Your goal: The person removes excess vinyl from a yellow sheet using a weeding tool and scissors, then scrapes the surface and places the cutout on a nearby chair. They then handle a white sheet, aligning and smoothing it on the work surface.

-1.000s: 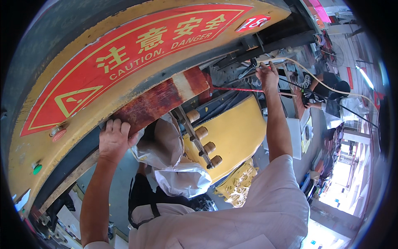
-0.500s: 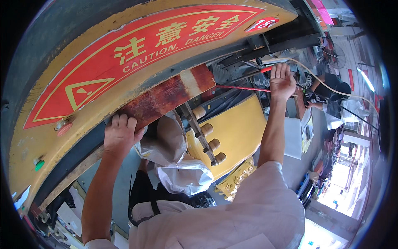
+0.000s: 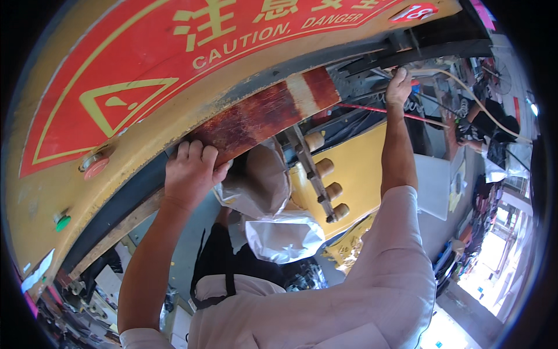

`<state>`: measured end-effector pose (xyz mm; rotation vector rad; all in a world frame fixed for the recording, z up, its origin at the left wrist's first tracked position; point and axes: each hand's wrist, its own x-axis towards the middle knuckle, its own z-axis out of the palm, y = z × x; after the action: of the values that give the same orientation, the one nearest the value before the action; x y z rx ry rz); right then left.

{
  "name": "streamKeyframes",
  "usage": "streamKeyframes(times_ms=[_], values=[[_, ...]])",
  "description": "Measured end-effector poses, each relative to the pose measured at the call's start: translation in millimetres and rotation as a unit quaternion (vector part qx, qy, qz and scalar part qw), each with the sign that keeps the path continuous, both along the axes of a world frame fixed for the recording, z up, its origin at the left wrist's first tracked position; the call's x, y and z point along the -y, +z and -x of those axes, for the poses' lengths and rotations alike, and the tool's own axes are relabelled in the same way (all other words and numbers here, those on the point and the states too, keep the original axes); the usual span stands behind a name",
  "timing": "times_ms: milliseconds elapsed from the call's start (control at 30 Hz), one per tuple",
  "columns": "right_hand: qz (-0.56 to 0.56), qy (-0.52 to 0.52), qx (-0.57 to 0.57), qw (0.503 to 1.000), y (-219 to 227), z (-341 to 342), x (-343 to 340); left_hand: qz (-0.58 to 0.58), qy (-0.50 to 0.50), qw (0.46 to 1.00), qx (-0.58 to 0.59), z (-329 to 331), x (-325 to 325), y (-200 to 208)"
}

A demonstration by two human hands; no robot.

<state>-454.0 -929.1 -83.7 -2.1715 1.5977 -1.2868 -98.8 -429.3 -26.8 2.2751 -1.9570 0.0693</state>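
My left hand (image 3: 192, 171) is closed at the near left end of a worn red-brown board (image 3: 253, 119), its fingers bent over the edge and its thumb alongside. The board lies beneath the yellow front beam of a large machine (image 3: 43, 200). Farther right, my right arm reaches out and my right hand (image 3: 398, 88) is closed, thumb uppermost, by the bars below the machine's far end. What it grips is mostly hidden; a small red and blue piece shows beside it. A thin red rod (image 3: 424, 119) runs just below that hand.
Below the board are a white plastic bag (image 3: 285, 238), a bar with several wooden knobs (image 3: 324, 168) and a yellow sheet (image 3: 363, 174). A red button (image 3: 96, 167) and a green button (image 3: 63, 223) sit on the machine. At far right is another person (image 3: 503, 125), near a pale hose (image 3: 465, 93).
My right hand has gone from open with fingers raised to closed, farther up. My left hand stays at the board's end. The whole view has shifted, with the machine's sign higher.
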Motion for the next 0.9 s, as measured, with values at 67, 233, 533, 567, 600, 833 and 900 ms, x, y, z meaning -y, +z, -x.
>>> streamKeyframes(times_ms=[67, 233, 533, 567, 600, 833, 900], values=[[0.042, -0.014, -0.008, 0.999, -10, -5, 3, 0.001, -0.005, 1.000, 0.006, 0, 1, 1], [0.017, -0.045, 0.009, 0.999, -22, -4, 23, 0.031, -0.042, 0.997, 0.061, -1, 6, 2], [-0.240, -0.037, 0.299, 0.923, -22, -12, 39, 0.030, -0.059, 0.996, 0.063, -3, 3, 1], [-0.142, -0.049, 0.218, 0.964, -21, -11, 39, 0.024, -0.055, 0.996, 0.063, -2, 4, 2], [-0.048, -0.062, 0.130, 0.988, -19, -9, 40, 0.009, -0.053, 0.997, 0.059, -2, 6, 2], [-0.398, 0.012, 0.276, 0.875, -77, 197, -82, 0.005, -0.065, 0.997, 0.045, -2, 8, 0], [-0.475, -0.055, 0.403, 0.781, -159, 262, -164, -0.013, -0.066, 0.996, 0.062, -5, 6, -2]])
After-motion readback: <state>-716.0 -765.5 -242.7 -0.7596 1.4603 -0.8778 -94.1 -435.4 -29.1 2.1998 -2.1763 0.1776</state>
